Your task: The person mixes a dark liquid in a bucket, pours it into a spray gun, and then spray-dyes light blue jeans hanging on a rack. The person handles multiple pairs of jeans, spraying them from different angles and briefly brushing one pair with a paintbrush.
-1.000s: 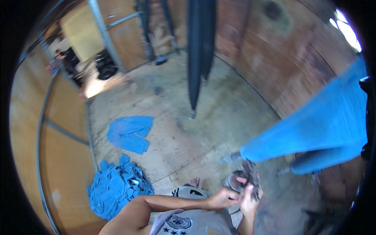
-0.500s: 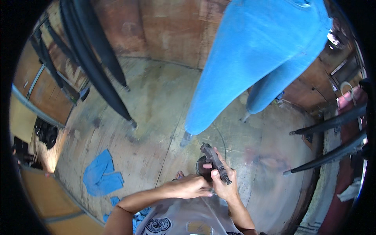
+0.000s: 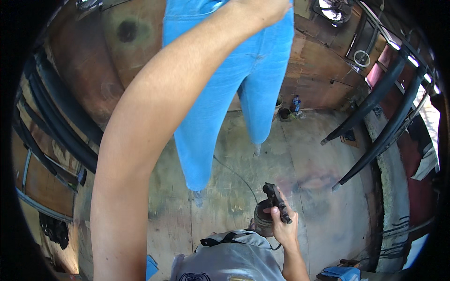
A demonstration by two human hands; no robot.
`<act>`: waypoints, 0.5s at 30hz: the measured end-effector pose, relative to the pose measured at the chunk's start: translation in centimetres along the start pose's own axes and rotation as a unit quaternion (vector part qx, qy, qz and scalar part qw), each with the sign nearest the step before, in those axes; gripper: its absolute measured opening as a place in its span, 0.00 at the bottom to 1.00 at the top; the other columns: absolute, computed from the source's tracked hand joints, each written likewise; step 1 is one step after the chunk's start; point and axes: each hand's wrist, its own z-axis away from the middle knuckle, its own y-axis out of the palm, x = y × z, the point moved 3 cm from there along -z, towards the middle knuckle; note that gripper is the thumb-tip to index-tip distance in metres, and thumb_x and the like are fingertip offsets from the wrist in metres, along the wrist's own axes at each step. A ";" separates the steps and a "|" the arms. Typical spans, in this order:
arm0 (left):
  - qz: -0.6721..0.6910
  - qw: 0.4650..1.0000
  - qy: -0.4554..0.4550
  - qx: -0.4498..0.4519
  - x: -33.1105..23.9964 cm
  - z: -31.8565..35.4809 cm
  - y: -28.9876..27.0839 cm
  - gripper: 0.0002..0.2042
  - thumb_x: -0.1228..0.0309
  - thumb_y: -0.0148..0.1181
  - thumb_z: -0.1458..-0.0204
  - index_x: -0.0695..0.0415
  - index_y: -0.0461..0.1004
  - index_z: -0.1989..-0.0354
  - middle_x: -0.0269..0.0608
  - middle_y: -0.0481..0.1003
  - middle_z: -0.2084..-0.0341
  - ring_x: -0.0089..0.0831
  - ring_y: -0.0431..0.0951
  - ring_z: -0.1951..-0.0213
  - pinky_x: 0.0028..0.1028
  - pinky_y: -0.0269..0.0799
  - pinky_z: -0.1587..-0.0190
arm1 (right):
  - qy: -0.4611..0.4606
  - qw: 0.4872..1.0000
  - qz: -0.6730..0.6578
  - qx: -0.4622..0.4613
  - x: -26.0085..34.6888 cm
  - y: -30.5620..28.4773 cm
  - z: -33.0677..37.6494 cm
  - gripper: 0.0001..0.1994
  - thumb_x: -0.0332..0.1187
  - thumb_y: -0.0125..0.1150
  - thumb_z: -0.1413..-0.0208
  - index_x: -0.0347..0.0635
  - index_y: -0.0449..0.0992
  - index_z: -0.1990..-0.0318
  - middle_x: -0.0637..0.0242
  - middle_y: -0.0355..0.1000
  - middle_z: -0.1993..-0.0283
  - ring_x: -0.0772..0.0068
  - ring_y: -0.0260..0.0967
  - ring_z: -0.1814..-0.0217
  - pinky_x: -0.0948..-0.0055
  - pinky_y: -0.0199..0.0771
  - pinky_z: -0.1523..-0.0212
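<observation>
Light-blue jeans [image 3: 211, 103] hang upright in front of me, legs down, pulled over a form whose clear tips stick out below the hems. My left arm reaches up across them, and my left hand [image 3: 269, 10] is at the upper right of the jeans near the waist. The top edge of the picture cuts off its fingers, so its grip is hidden. Low and right of the jeans, my right hand [image 3: 285, 225] is closed around a dark spray gun [image 3: 277, 202]. A round cup [image 3: 264, 222] sits under the gun, and a thin hose [image 3: 239, 175] runs behind it.
Black leg-shaped forms hang at the left [image 3: 61, 112] and the right [image 3: 379, 150]. By the back wall stand a blue bottle [image 3: 295, 103] and a dark pot [image 3: 284, 113]. A fan [image 3: 335, 10] is at the upper right. Blue cloth [image 3: 340, 273] lies at the lower right.
My left hand has gone from beside the spray gun up to the jeans. The view has shifted, and the jeans now appear further left and more front-on. My right hand keeps the spray gun.
</observation>
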 end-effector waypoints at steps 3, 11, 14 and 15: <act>-0.023 0.998 0.006 0.063 0.3 -1.0 2.5 0.12 0.60 0.56 0.42 0.56 0.77 0.69 0.43 0.78 0.77 0.40 0.82 0.68 0.51 0.69 0.49 | 0.008 1.000 0.000 -0.031 0.2 -2.1 -0.7 0.30 0.43 0.62 0.37 0.45 0.68 0.30 0.52 0.83 0.63 0.61 0.84 0.58 0.64 0.79 0.54; -0.038 0.995 0.078 0.042 1.5 -0.2 1.7 0.15 0.56 0.66 0.50 0.56 0.75 0.70 0.44 0.77 0.78 0.42 0.81 0.70 0.45 0.74 0.55 | 0.005 0.999 0.010 -0.033 1.6 -3.9 -6.6 0.31 0.44 0.63 0.37 0.46 0.66 0.29 0.46 0.81 0.65 0.60 0.83 0.58 0.65 0.78 0.54; -0.042 0.995 0.069 0.062 1.4 -0.4 1.6 0.16 0.56 0.68 0.51 0.57 0.75 0.70 0.46 0.77 0.78 0.43 0.81 0.70 0.42 0.76 0.65 | -0.099 0.993 -0.035 -0.054 4.9 -5.3 -8.5 0.33 0.45 0.65 0.38 0.43 0.65 0.28 0.55 0.82 0.65 0.71 0.81 0.62 0.68 0.79 0.56; -0.040 0.995 0.069 0.060 1.3 -0.4 1.5 0.16 0.56 0.68 0.51 0.57 0.75 0.70 0.46 0.78 0.78 0.44 0.81 0.71 0.42 0.76 0.65 | -0.138 0.987 -0.061 -0.061 6.2 -5.9 -9.0 0.35 0.47 0.66 0.38 0.39 0.64 0.29 0.56 0.82 0.64 0.71 0.81 0.61 0.68 0.79 0.56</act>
